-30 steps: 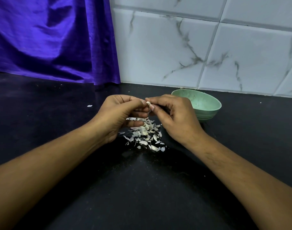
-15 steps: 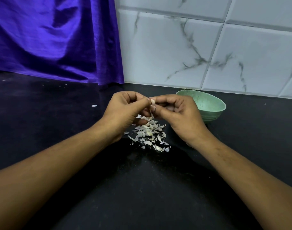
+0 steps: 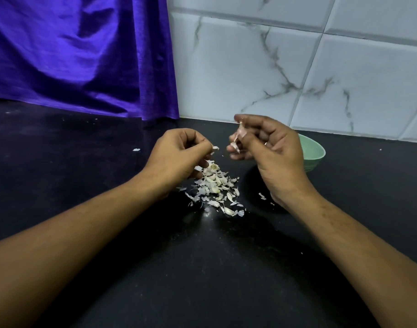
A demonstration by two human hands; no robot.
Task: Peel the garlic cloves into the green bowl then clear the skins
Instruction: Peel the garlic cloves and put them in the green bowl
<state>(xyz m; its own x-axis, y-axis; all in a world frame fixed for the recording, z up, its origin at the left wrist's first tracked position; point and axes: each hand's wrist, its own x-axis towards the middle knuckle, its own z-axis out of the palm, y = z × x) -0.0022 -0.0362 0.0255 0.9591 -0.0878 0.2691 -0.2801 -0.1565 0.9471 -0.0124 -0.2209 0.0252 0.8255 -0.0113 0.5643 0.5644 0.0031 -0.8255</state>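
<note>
My right hand (image 3: 269, 152) pinches a garlic clove (image 3: 240, 132) with loose skin hanging from it, raised above the black counter. My left hand (image 3: 176, 157) sits just to its left, fingers curled, pinching a small flake of skin (image 3: 215, 148). Below and between the hands lies a pile of garlic skins (image 3: 214, 185), with a few cloves mixed in. The green bowl (image 3: 313, 153) stands behind my right hand, mostly hidden by it; I cannot see its contents.
A purple cloth (image 3: 79, 55) hangs at the back left down to the black counter (image 3: 202, 268). White marble tiles (image 3: 297, 67) form the back wall. Stray skin flakes lie at the left (image 3: 136, 149) and beside my right wrist (image 3: 262, 196).
The hands were joined on one clove; now they have pulled apart. My right hand lifted up and right with the clove, and my left came away with a flake of skin.
</note>
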